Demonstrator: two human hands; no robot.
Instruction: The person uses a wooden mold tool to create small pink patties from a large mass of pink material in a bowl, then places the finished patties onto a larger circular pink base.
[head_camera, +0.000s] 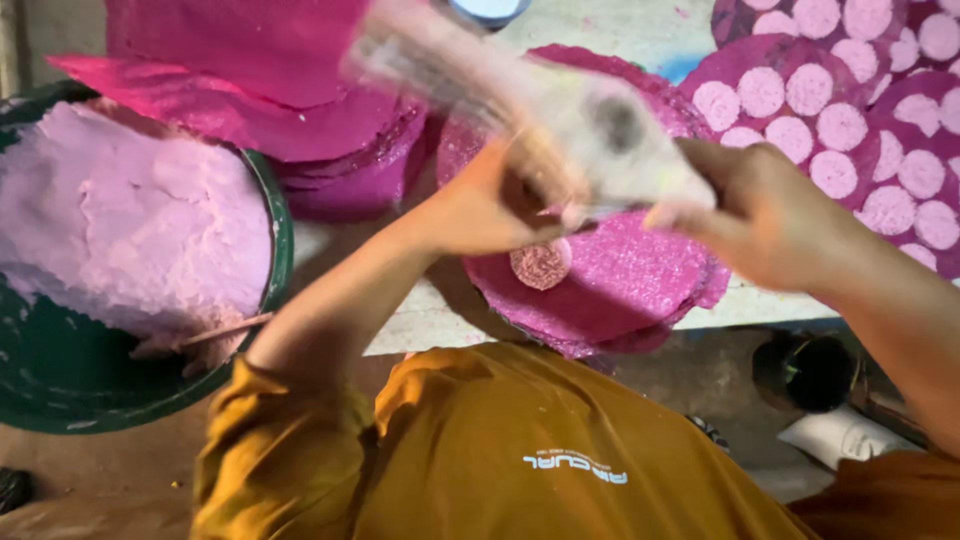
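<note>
My left hand and my right hand both grip a white cloth bag, blurred by motion, which slants up towards the far left. The bag hangs just above a stack of round magenta discs on the pale work surface. One small pale pink dot sits on the top disc, just below my left hand. My mustard-coloured shirt fills the bottom of the view.
A green basin of pale pink paste with a thin wooden stick stands at the left. More magenta discs are stacked behind. Discs covered in several pale pink dots lie at the far right. A dark round container sits low right.
</note>
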